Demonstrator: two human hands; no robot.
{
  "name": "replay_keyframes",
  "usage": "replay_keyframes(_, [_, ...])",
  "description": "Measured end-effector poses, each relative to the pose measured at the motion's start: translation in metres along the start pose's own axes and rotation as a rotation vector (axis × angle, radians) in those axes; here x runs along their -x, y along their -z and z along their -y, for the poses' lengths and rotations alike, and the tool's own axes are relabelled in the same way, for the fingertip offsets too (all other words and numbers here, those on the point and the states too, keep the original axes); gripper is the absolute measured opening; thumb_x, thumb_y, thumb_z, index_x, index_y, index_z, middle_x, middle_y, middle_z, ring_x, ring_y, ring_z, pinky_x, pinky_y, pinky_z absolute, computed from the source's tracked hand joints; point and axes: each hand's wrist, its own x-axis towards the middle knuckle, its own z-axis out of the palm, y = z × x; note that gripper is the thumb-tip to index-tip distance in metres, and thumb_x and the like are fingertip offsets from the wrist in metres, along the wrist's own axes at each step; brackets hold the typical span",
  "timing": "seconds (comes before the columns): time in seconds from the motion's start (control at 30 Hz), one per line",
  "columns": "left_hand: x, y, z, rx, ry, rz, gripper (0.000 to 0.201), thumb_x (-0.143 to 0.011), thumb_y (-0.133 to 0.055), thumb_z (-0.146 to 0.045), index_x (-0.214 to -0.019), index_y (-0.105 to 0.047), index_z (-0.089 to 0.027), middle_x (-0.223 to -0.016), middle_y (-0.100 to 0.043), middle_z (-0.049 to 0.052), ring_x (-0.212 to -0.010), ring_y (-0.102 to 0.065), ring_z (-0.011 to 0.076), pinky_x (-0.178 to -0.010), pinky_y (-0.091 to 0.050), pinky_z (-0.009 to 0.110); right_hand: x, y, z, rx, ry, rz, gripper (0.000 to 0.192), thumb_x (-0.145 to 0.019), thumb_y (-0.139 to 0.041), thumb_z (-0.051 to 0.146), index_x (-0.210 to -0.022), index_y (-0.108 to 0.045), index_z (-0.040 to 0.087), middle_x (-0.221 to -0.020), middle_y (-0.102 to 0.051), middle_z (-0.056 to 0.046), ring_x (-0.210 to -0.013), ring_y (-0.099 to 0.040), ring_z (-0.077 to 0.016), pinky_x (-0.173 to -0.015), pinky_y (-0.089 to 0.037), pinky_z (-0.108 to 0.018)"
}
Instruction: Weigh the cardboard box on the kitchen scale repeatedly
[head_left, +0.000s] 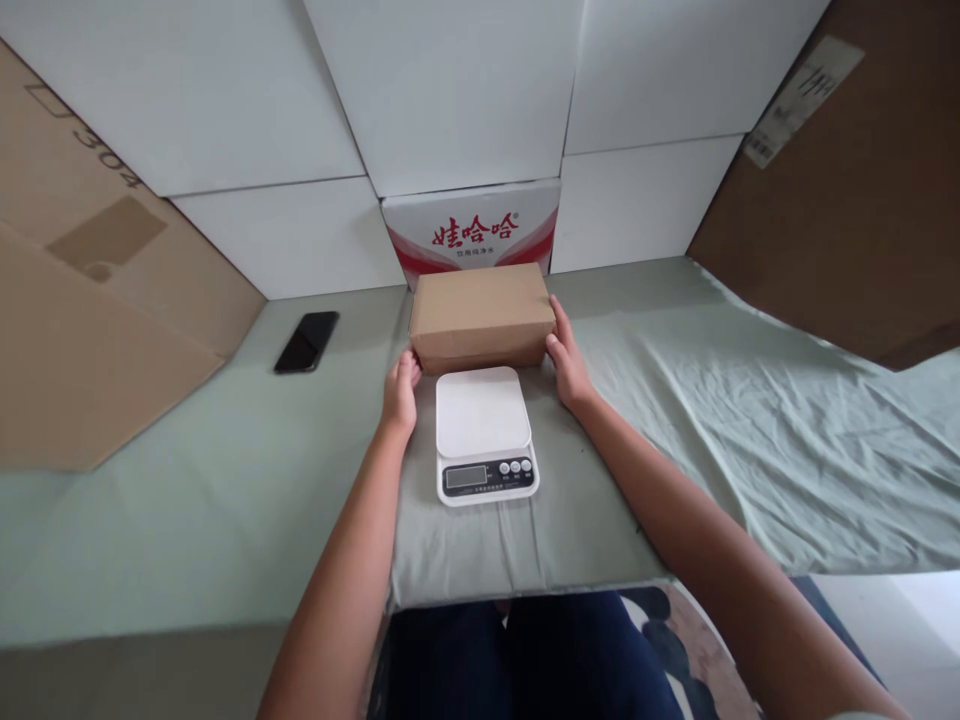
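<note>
The brown cardboard box (481,315) lies with its long axis left to right, just beyond the white kitchen scale (484,433) near the back edge of the green-sheeted surface (675,420). The left hand (400,392) touches its lower left corner, fingers curled. The right hand (568,362) lies open and flat against its right end; both are equally near.

A pale green cloth (712,400), wrinkled toward the right, covers the bench (465,560). Behind the bench, white panels (450,90) line the wall, with a red-and-white printed carton (472,228) standing at their foot. Brown cardboard sheets lean at the left (90,330) and right (847,200) ends of the bench. Soft, even light falls throughout.
</note>
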Motion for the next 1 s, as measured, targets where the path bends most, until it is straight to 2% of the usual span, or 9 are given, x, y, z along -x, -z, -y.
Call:
replay_keyframes(0.17, [0.003,-0.001,-0.008,-0.021,-0.058,-0.015,0.095,-0.082,-0.058,-0.088,-0.142,-0.068,-0.016,-0.153,-0.063,0.022,-0.148,-0.056,0.0372,-0.123,-0.044,0.048,0.0,-0.002,0.001,0.027,0.054,-0.002,0.091,-0.096,-0.046,0.075,-0.17,-0.021,0.03,-0.182,-0.021,-0.001,-0.171,-0.015,-0.028,-0.141,-0.011,-0.048])
replay_keyframes(0.33, [0.018,0.001,-0.023,-0.064,-0.233,-0.019,0.085,-0.089,-0.056,-0.081,-0.14,-0.07,-0.015,-0.148,-0.067,0.02,-0.145,-0.058,0.0364,-0.123,-0.044,0.047,0.004,0.001,0.011,0.079,0.142,0.027,0.094,-0.097,-0.044,0.076,-0.172,-0.011,0.03,-0.184,-0.015,-0.002,-0.171,-0.011,-0.0307,-0.14,-0.015,-0.053])
replay_keyframes(0.4, [0.035,0.004,-0.028,-0.074,-0.262,-0.041,0.083,-0.091,-0.055,-0.079,-0.14,-0.071,-0.014,-0.146,-0.069,0.019,-0.145,-0.058,0.0367,-0.122,-0.044,0.047,0.013,0.005,0.019,0.106,0.163,0.046,0.093,-0.097,-0.043,0.077,-0.172,-0.01,0.033,-0.184,-0.013,-0.001,-0.171,-0.012,-0.0316,-0.14,-0.017,-0.056])
replay_keyframes(0.5, [0.075,0.012,-0.029,-0.076,-0.299,-0.073,0.083,-0.092,-0.055,-0.076,-0.143,-0.068,-0.012,-0.145,-0.07,0.02,-0.146,-0.056,0.0383,-0.122,-0.046,0.048,0.038,0.012,0.028,0.122,0.192,0.057,0.089,-0.098,-0.041,0.077,-0.171,-0.007,0.04,-0.184,-0.011,0.003,-0.171,-0.014,-0.0322,-0.139,-0.02,-0.058])
replay_keyframes(0.6, [0.116,0.022,-0.027,-0.072,-0.34,-0.074,0.088,-0.092,-0.053,-0.078,-0.145,-0.066,-0.01,-0.144,-0.069,0.023,-0.144,-0.058,0.0412,-0.12,-0.047,0.051,0.07,0.018,0.03,0.112,0.201,0.076,0.084,-0.1,-0.043,0.074,-0.17,-0.006,0.047,-0.183,-0.012,0.008,-0.171,-0.012,-0.0325,-0.139,-0.016,-0.061])
replay_keyframes(0.73, [0.147,0.028,-0.025,-0.074,-0.304,-0.069,0.091,-0.09,-0.053,-0.08,-0.148,-0.064,-0.01,-0.144,-0.069,0.023,-0.144,-0.058,0.0429,-0.118,-0.049,0.053,0.101,0.022,0.029,0.125,0.136,0.091,0.081,-0.101,-0.042,0.072,-0.169,-0.004,0.049,-0.183,-0.013,0.008,-0.171,-0.009,-0.034,-0.139,-0.012,-0.066])
replay_keyframes(0.83, [0.152,0.027,-0.025,-0.072,-0.26,-0.08,0.09,-0.092,-0.052,-0.079,-0.149,-0.063,-0.011,-0.146,-0.068,0.023,-0.148,-0.053,0.0428,-0.119,-0.048,0.054,0.107,0.022,0.029,0.153,0.108,0.087,0.083,-0.101,-0.042,0.073,-0.17,-0.004,0.047,-0.183,-0.014,0.005,-0.171,-0.012,-0.035,-0.138,-0.01,-0.067])
replay_keyframes(1.0, [0.151,0.027,-0.026,-0.075,-0.233,-0.071,0.085,-0.094,-0.05,-0.078,-0.143,-0.068,-0.011,-0.147,-0.067,0.023,-0.149,-0.053,0.0416,-0.121,-0.046,0.054,0.106,0.02,0.029,0.175,0.128,0.089,0.08,-0.101,-0.042,0.072,-0.169,-0.008,0.048,-0.182,-0.019,0.004,-0.17,-0.016,-0.0355,-0.137,-0.016,-0.069])
